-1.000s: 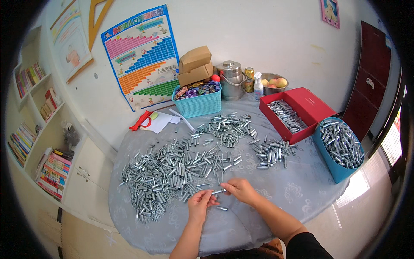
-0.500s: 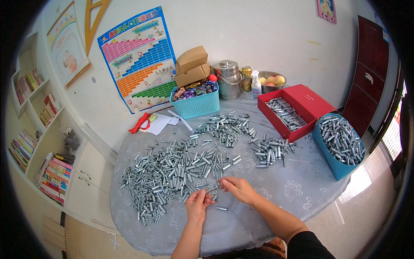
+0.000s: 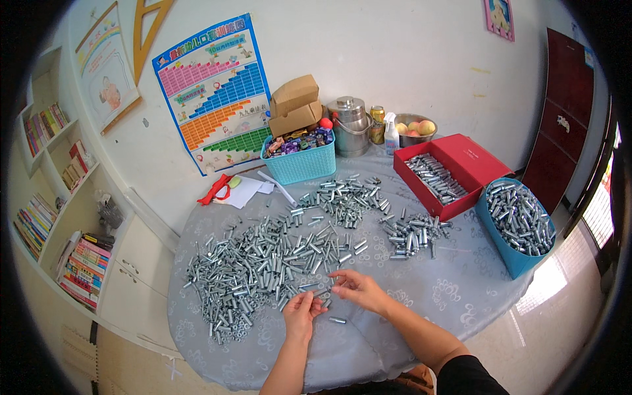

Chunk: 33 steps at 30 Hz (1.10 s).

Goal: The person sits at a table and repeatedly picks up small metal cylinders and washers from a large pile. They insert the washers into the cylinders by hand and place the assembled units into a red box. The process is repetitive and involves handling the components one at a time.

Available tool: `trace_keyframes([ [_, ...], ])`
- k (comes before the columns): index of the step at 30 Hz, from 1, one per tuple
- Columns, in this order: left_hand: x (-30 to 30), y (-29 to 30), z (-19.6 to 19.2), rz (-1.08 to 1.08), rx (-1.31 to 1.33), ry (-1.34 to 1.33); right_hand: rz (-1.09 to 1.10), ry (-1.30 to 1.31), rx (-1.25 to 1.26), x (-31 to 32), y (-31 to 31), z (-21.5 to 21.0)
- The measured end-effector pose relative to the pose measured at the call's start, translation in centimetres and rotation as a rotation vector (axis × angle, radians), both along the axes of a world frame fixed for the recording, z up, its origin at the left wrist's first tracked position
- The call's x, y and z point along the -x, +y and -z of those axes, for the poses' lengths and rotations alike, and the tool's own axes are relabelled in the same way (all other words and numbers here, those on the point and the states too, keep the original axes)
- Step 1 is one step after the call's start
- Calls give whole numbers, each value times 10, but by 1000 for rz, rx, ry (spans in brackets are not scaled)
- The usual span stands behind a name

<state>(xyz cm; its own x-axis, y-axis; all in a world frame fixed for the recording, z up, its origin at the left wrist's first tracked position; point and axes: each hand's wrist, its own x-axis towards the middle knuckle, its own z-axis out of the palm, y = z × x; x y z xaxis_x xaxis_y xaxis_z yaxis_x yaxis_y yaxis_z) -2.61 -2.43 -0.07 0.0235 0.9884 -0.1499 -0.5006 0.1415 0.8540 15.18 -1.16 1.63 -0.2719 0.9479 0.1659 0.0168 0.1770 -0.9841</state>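
Note:
My left hand [image 3: 301, 317] is closed in a pinch on a slim silvery metal bolt [image 3: 320, 291], which points toward my other hand. At the bolt's far end, my right hand [image 3: 361, 291] has its thumb and index finger bent close together around something too small to make out. A single metal anchor sleeve [image 3: 338, 320] lies on the cloth just below the hands. Left of and beyond them spreads a big heap of loose bolts, sleeves and nuts [image 3: 253, 266]. Farther off are a second pile of metal sleeves [image 3: 345, 201] and a smaller pile of anchors [image 3: 415, 234].
A red box [image 3: 438, 210] and a blue bin [image 3: 513, 263], both filled with metal anchors, stand on the right. Along the back are a turquoise basket [image 3: 299, 170], a steel canister [image 3: 352, 135], a spray bottle [image 3: 391, 135] and a fruit bowl [image 3: 428, 137]. A grey tablecloth [image 3: 434, 316] covers the table.
My right hand has shifted slightly left and up, its fingers now a little straighter at the bolt's end. The left hand keeps its pinch almost in place.

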Motion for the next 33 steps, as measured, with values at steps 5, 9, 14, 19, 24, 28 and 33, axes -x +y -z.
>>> trace_keyframes([
  [5, -3, -1, -3, 29, -25, 38, -31, 90, 92, 4, 1, 7],
  [9, -9, -8, -8, 50, -185, 306, 20, 164, 260, 2, 3, 7],
  [14, -13, -6, -5, -70, -418, 533, 199, 454, 375, -9, 16, 19],
  [19, 3, 4, -4, -259, -268, 316, 377, 999, 275, -58, 42, 43],
  [24, 10, 5, -3, -319, -292, 405, 590, 1207, 211, -76, 46, 37],
  [28, 13, 7, 2, -364, -308, 567, 696, 1136, 168, -66, 37, 9],
  [33, 13, 5, 2, -420, -408, 851, 544, 564, 102, -47, 33, 23],
])
